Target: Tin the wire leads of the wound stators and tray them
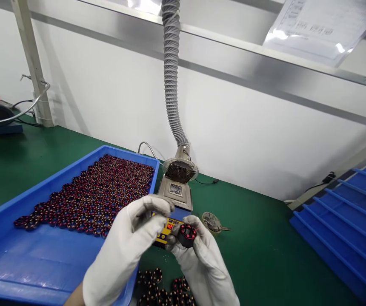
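Note:
Both hands wear white gloves and meet low in the middle of the view. My right hand (202, 255) grips a small round wound coil part (187, 235), black with red windings. My left hand (132, 242) is curled, its fingertips pinched close to that part; what they hold, if anything, is too small to see. Just behind the hands stands a small solder pot unit (175, 193) with a yellow front panel and red digits. A blue tray (17, 259) at the left carries several rows of the same coil parts (96, 195).
A grey ribbed extraction hose (172, 72) hangs down to the solder unit. More coil parts (164, 291) lie on the green mat at the bottom edge. A small round metal dish (211, 222) sits right of the unit. Stacked blue trays (349, 216) fill the right side.

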A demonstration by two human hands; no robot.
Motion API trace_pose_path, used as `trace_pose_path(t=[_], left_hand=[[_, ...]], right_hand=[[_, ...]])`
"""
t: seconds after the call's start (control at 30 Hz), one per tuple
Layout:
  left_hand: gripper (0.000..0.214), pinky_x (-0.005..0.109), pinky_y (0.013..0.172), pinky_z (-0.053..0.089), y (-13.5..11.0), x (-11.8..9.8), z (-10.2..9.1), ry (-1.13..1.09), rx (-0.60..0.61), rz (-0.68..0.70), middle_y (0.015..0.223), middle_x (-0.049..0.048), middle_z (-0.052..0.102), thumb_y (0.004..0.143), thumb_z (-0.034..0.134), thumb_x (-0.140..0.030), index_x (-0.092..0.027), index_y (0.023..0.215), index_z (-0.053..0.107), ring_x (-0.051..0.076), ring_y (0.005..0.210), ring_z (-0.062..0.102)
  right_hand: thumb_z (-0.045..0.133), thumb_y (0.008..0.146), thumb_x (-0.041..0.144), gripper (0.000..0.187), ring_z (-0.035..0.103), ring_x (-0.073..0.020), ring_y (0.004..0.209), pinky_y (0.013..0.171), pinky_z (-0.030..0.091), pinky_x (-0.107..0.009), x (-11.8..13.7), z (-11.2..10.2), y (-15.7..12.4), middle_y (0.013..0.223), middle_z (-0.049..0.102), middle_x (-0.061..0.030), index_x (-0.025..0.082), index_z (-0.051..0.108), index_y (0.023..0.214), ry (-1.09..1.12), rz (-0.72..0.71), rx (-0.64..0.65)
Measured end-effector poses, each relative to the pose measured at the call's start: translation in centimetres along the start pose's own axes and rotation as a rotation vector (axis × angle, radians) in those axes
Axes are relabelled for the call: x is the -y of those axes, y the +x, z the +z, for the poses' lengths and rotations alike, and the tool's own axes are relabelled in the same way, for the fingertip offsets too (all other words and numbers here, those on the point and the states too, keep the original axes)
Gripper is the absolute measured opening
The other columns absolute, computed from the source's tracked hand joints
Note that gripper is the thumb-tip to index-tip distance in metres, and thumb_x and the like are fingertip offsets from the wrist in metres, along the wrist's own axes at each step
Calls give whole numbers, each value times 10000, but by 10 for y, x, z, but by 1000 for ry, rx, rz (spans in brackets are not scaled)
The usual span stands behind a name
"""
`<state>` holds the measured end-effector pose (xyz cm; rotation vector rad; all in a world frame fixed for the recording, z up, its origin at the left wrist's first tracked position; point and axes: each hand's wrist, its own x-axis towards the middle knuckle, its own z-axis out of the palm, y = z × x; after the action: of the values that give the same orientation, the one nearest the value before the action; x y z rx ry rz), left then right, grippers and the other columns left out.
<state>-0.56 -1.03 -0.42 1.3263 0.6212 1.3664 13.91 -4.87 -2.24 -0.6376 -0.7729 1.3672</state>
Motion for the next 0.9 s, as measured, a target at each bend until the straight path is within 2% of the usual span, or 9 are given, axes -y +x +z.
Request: trace_pose_path(t=[0.1,0.17,0.3,0.37,0.5,0.6,0.67,0.8,0.9], left_hand=[[239,193,805,479,5,-4,4,109,145,-50,948,-19,678,722,649,-109,-265,897,698,145,928,626],[193,210,798,487,7,-3,10,155,183,19,875,-2,694,710,637,-69,-231,777,719,151,876,642],[174,203,811,482,1,2,13,200,109,292,840,-19,681,764,643,-85,-247,765,704,133,879,620],[150,205,843,477,-3,2,8,160,65,323,871,-35,673,794,647,-134,-278,790,690,134,937,605],[54,198,857,470,-2,-2,1,77,-82,69,978,-37,680,810,663,-256,-294,835,692,131,957,610],[287,253,912,458,4,3,13,-47,68,-190,1069,25,681,749,724,-282,-245,1029,676,179,1026,604],[300,277,896,470,6,11,26,-217,143,-288,1010,57,701,718,748,-282,-192,997,691,198,987,624],[177,210,773,500,6,23,38,-560,-41,-277,806,15,716,672,794,-307,-183,772,717,129,775,651],[180,191,837,484,8,19,29,-620,-149,-177,849,-14,717,671,797,-325,-217,792,719,109,827,650]], right_hand=[[800,683,320,285,659,-200,825,781,538,-347,-2,-2,0,890,691,-57,220,661,911,-22,-25,-10],[814,661,346,314,657,-184,793,763,540,-318,-6,-7,4,877,685,-46,216,667,906,-36,-50,-19],[855,578,389,382,664,-170,728,685,555,-263,-15,-20,16,827,682,-29,210,668,859,-113,-205,-36],[848,600,328,329,674,-170,729,667,563,-242,-17,-24,20,812,692,-37,198,653,833,-253,-373,-73],[737,712,99,264,669,-161,855,714,568,-239,-22,-23,17,957,675,-43,223,593,896,-587,-765,-186],[659,736,20,348,628,-180,950,790,561,-318,-31,-19,10,1048,619,-47,258,577,976,-880,-1054,-217],[637,741,4,400,609,-200,964,831,545,-386,-38,-17,8,1054,599,-49,283,584,1023,-1054,-1175,-246],[625,757,8,398,589,-198,972,812,537,-370,-44,-13,7,1049,570,-37,302,586,1023,-1068,-1235,-356],[649,741,10,373,601,-176,934,783,538,-317,-40,-9,8,1033,559,-26,279,578,989,-1012,-1215,-378]])
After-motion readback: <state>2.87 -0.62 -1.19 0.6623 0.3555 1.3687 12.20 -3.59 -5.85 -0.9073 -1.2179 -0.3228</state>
